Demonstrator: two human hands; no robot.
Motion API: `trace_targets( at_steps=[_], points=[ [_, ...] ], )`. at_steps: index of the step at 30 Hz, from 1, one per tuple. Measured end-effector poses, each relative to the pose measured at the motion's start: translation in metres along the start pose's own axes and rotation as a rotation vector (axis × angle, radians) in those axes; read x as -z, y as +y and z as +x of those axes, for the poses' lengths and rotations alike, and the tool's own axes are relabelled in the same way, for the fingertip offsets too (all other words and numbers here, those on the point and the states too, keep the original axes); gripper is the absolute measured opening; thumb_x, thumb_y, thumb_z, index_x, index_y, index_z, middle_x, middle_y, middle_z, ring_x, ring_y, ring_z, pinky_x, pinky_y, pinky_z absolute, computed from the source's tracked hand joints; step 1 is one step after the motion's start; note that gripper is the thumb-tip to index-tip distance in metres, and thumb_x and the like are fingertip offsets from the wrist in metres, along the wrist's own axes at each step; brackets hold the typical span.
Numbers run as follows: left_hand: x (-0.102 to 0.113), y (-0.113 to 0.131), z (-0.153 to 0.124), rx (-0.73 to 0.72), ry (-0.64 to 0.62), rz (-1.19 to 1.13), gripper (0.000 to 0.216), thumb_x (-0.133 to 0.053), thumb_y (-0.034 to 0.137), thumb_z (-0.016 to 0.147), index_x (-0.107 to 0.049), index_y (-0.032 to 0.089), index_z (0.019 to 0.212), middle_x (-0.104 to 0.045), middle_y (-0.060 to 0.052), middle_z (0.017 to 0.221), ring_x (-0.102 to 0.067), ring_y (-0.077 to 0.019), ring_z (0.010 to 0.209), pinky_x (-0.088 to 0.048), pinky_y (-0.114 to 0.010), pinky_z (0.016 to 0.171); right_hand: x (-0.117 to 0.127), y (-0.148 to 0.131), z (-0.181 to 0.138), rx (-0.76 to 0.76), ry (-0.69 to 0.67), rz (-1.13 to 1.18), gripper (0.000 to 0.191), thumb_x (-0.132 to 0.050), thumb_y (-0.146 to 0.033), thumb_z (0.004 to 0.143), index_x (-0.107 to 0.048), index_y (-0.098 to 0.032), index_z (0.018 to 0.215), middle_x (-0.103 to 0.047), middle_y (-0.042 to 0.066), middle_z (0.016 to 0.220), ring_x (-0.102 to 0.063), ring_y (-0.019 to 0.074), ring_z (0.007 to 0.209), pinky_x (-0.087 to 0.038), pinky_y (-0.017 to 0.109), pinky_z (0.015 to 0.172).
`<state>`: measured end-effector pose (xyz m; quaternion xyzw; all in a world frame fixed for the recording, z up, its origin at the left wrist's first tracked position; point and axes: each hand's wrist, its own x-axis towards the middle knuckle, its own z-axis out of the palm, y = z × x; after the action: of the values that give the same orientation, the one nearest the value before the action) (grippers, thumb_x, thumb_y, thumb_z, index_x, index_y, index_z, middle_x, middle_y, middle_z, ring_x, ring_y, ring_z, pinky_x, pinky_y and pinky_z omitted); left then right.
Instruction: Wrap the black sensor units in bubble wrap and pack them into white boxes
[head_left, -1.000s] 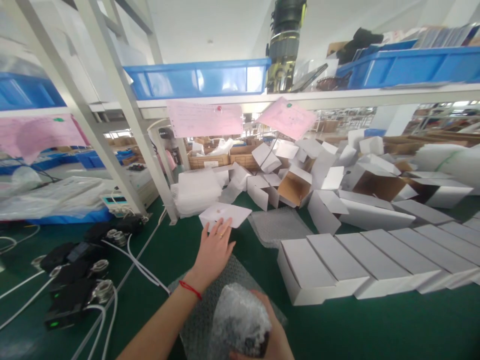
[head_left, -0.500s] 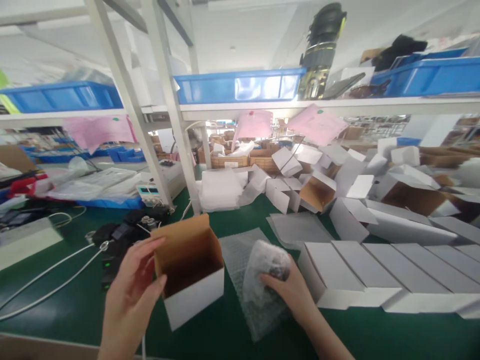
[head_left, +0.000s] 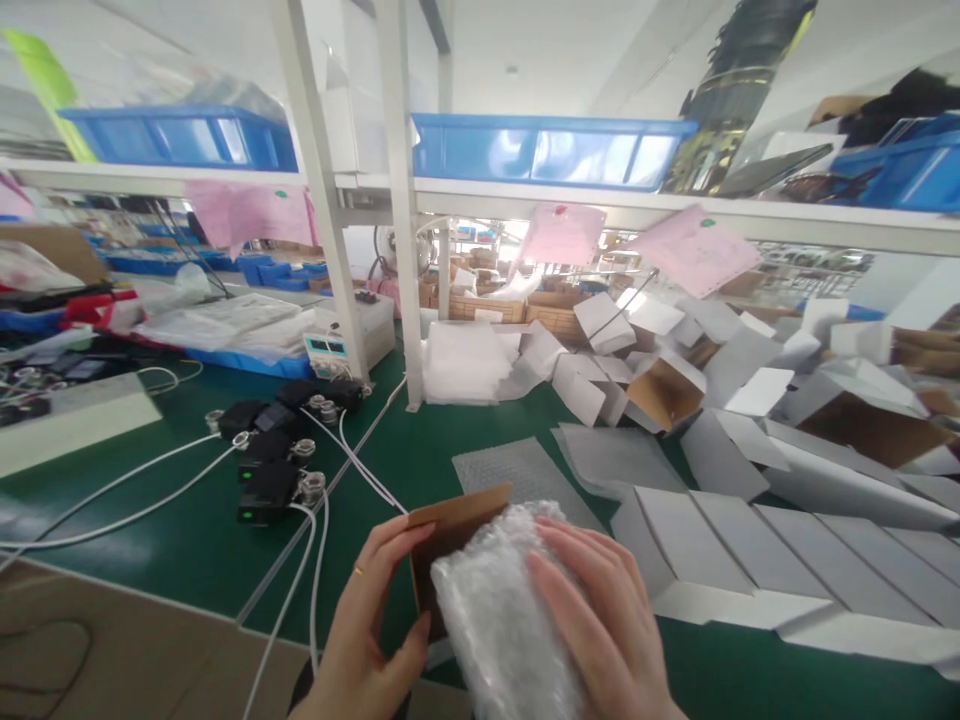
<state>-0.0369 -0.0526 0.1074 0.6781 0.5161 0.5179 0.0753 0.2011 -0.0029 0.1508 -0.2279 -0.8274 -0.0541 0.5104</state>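
My left hand (head_left: 382,610) grips the left edge of an open cardboard box (head_left: 450,525), brown inside, with thumb and fingers on either side of its wall. In my right hand (head_left: 600,610) is a bubble-wrapped bundle (head_left: 502,610), held at the mouth of the box and covering much of it. What lies inside the wrap cannot be made out. Behind the box, a flat sheet of bubble wrap (head_left: 525,467) lies on the green table (head_left: 360,540).
Closed white boxes (head_left: 720,540) stand in a row at right, with a heap of open white boxes (head_left: 667,385) behind. Black devices (head_left: 270,485) with white cables lie at left. A shelf post (head_left: 401,250) rises behind the table, and blue bins (head_left: 547,150) sit on the shelf.
My right hand has brought the wrapped bundle left to the box opening. The box has come closer to me and tilted. The view has shifted left and down.
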Motion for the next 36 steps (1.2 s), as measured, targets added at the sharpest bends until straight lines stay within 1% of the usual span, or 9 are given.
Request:
trace_targets(
  at_steps=[3, 8, 13, 17, 23, 26, 30, 33, 36],
  points=[
    [0.003, 0.001, 0.001, -0.002, -0.023, 0.02, 0.062, -0.049, 0.011, 0.088, -0.045, 0.036, 0.145, -0.052, -0.01, 0.144, -0.056, -0.0269, 0.137, -0.051, -0.053, 0.116, -0.007, 0.003, 0.031, 0.12, -0.237, -0.043, 0.053, -0.055, -0.007, 0.077, -0.058, -0.011, 0.13, -0.063, 0.017, 0.122, -0.061, 0.0327, 0.108, -0.048, 0.049, 0.092],
    [0.006, -0.002, -0.002, 0.03, -0.079, -0.004, 0.074, -0.047, 0.009, 0.084, -0.039, 0.037, 0.152, -0.045, -0.013, 0.154, -0.048, -0.0369, 0.147, -0.042, -0.072, 0.112, -0.008, 0.002, 0.068, -0.184, -0.765, 0.198, 0.053, -0.082, -0.014, 0.061, -0.065, -0.02, 0.111, -0.067, 0.006, 0.112, -0.061, 0.0308, 0.103, -0.048, 0.049, 0.098],
    [0.015, 0.002, 0.004, -0.03, -0.184, 0.048, 0.08, -0.046, 0.008, 0.085, -0.032, 0.032, 0.16, -0.035, -0.015, 0.167, -0.035, -0.0369, 0.156, -0.041, -0.064, 0.114, -0.012, 0.0, 0.082, -0.18, -0.911, 0.254, 0.059, -0.094, -0.026, 0.066, -0.067, -0.019, 0.117, -0.068, 0.007, 0.114, -0.062, 0.0306, 0.11, -0.046, 0.047, 0.11],
    [0.03, 0.016, 0.011, -0.168, -0.109, 0.185, 0.065, -0.05, 0.009, 0.09, -0.045, 0.023, 0.154, -0.04, -0.016, 0.164, -0.042, -0.0317, 0.153, -0.048, -0.051, 0.119, 0.003, 0.005, 0.073, -0.106, -0.804, 0.129, 0.075, -0.101, -0.035, 0.072, -0.06, -0.021, 0.133, -0.062, 0.012, 0.129, -0.061, 0.0348, 0.114, -0.051, 0.056, 0.105],
    [0.028, 0.042, 0.021, -0.643, -0.106, 0.514, 0.027, -0.047, 0.019, 0.106, -0.072, 0.021, 0.117, -0.077, 0.001, 0.123, -0.068, -0.0147, 0.122, -0.046, -0.027, 0.12, 0.023, 0.016, 0.058, 0.087, -0.656, 0.105, 0.017, -0.081, -0.011, 0.092, -0.066, -0.019, 0.093, -0.067, -0.001, 0.091, -0.068, 0.0188, 0.088, -0.038, 0.04, 0.122],
    [0.015, 0.051, 0.029, -0.623, -0.097, 0.659, 0.042, -0.036, 0.034, 0.112, -0.074, 0.019, 0.104, -0.082, -0.001, 0.111, -0.074, -0.0166, 0.106, -0.057, -0.027, 0.101, 0.015, 0.017, 0.054, 0.179, -0.671, 0.044, 0.017, -0.082, -0.028, 0.095, -0.071, -0.016, 0.094, -0.069, 0.002, 0.089, -0.069, 0.021, 0.085, -0.046, 0.037, 0.119],
    [0.001, 0.048, 0.033, -0.712, -0.173, 0.741, 0.044, -0.035, 0.022, 0.107, -0.076, 0.014, 0.094, -0.083, -0.005, 0.095, -0.077, -0.0191, 0.086, -0.062, -0.03, 0.085, -0.012, 0.016, 0.034, 0.334, -0.693, -0.088, 0.043, -0.088, -0.054, 0.085, -0.075, -0.014, 0.079, -0.066, 0.005, 0.07, -0.063, 0.0237, 0.065, -0.053, 0.044, 0.116],
    [-0.007, 0.039, 0.03, -0.753, -0.354, 0.79, 0.032, -0.045, 0.012, 0.093, -0.077, 0.011, 0.091, -0.082, -0.009, 0.09, -0.077, -0.0247, 0.082, -0.064, -0.038, 0.086, -0.029, 0.014, 0.019, 0.335, -0.662, -0.089, 0.035, -0.085, -0.049, 0.087, -0.078, -0.014, 0.083, -0.067, 0.007, 0.066, -0.063, 0.0269, 0.064, -0.054, 0.052, 0.114],
    [-0.007, 0.031, 0.024, -0.704, -0.387, 0.717, 0.022, -0.054, 0.017, 0.093, -0.075, 0.014, 0.09, -0.081, -0.009, 0.088, -0.076, -0.0254, 0.083, -0.063, -0.041, 0.093, -0.023, 0.017, 0.015, 0.229, -0.572, 0.11, 0.018, -0.072, -0.031, 0.098, -0.075, -0.02, 0.085, -0.07, 0.004, 0.069, -0.069, 0.027, 0.078, -0.046, 0.053, 0.121]
  ],
)
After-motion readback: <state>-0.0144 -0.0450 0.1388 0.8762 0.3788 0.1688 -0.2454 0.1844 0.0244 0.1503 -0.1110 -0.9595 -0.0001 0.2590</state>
